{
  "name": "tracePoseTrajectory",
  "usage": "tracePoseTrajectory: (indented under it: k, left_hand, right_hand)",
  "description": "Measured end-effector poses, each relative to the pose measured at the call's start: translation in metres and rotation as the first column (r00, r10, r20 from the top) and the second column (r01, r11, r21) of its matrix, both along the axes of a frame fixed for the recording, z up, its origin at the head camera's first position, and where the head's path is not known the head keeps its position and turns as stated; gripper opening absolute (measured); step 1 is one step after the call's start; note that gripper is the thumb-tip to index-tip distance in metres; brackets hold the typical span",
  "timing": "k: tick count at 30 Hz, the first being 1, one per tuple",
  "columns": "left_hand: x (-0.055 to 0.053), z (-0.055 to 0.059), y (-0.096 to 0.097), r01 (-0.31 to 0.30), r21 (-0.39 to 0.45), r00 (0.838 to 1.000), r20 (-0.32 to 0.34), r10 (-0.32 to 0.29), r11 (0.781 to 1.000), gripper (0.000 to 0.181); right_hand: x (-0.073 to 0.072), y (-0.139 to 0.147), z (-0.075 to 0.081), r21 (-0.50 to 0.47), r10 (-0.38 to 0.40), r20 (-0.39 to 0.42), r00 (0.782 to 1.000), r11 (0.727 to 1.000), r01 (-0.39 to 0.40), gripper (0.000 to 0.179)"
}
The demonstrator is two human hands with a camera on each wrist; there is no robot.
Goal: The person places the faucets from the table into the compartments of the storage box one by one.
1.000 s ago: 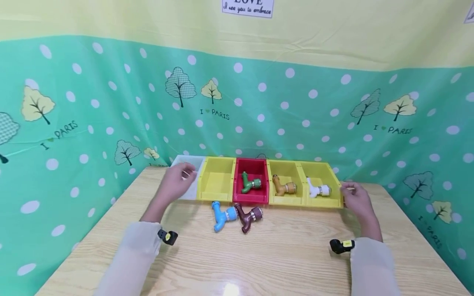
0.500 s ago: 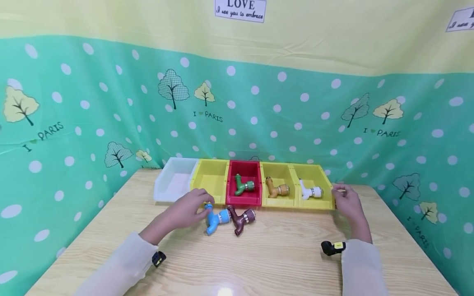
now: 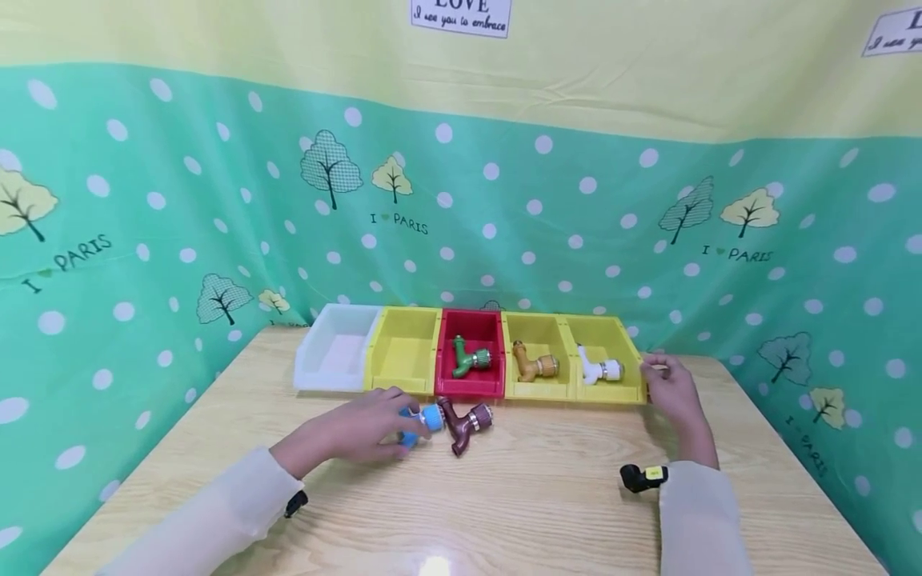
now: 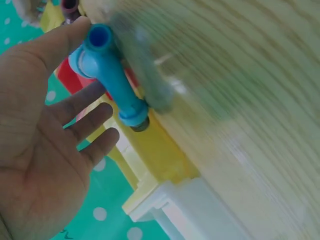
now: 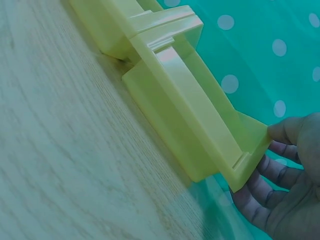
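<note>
My left hand (image 3: 370, 424) is over a blue tap (image 3: 432, 418) lying on the table in front of the bins. In the left wrist view the thumb is right at the spout of this tap (image 4: 112, 75), and the other fingers spread loosely behind it. Touching the blue tap is a maroon tap (image 3: 463, 428). On the far right, my right hand (image 3: 673, 392) grips the side edge of the end yellow bin (image 5: 170, 115), thumb on one face and fingers on the other.
The row also has a white bin (image 3: 338, 310), a yellow bin (image 3: 403, 392) with nothing in it and a red bin (image 3: 468, 390). A green tap (image 3: 468, 360), an orange tap (image 3: 533, 366) and a white tap (image 3: 594, 370) lie in separate bins. A patterned curtain (image 3: 547, 240) hangs behind.
My left hand has moved from the white bin toward me and to the right, onto the blue tap. The right hand keeps its hold on the end bin.
</note>
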State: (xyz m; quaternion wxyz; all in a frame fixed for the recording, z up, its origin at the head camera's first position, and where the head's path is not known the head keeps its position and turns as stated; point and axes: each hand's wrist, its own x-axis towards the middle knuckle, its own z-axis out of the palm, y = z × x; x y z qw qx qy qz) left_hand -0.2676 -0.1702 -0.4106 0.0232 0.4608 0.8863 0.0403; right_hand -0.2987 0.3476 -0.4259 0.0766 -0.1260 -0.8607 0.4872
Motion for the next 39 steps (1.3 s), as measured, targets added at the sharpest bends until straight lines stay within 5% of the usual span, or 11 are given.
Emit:
tracePoseTrajectory:
  k: [13, 25, 39]
  left_hand:
    - [-0.003, -0.006, 0.004, 0.031, -0.117, 0.994, -0.101, -0.043, 0.993, 0.026]
    - [0.002, -0.004, 0.003, 0.025, -0.118, 0.995, -0.094, -0.036, 0.993, 0.031]
    - [-0.008, 0.022, -0.005, 0.064, -0.035, 0.979, -0.192, -0.069, 0.997, 0.027]
  right_hand:
    - [0.002, -0.001, -0.002, -0.026, 0.003, 0.016, 1.000, 1.000, -0.003, 0.047]
    - [-0.001, 0.000, -0.004, 0.002, 0.014, 0.004, 1.000, 1.000, -0.014, 0.049]
    - [0.001, -0.002, -0.002, 0.004, 0.016, -0.006, 1.000, 1.000, -0.016, 0.050]
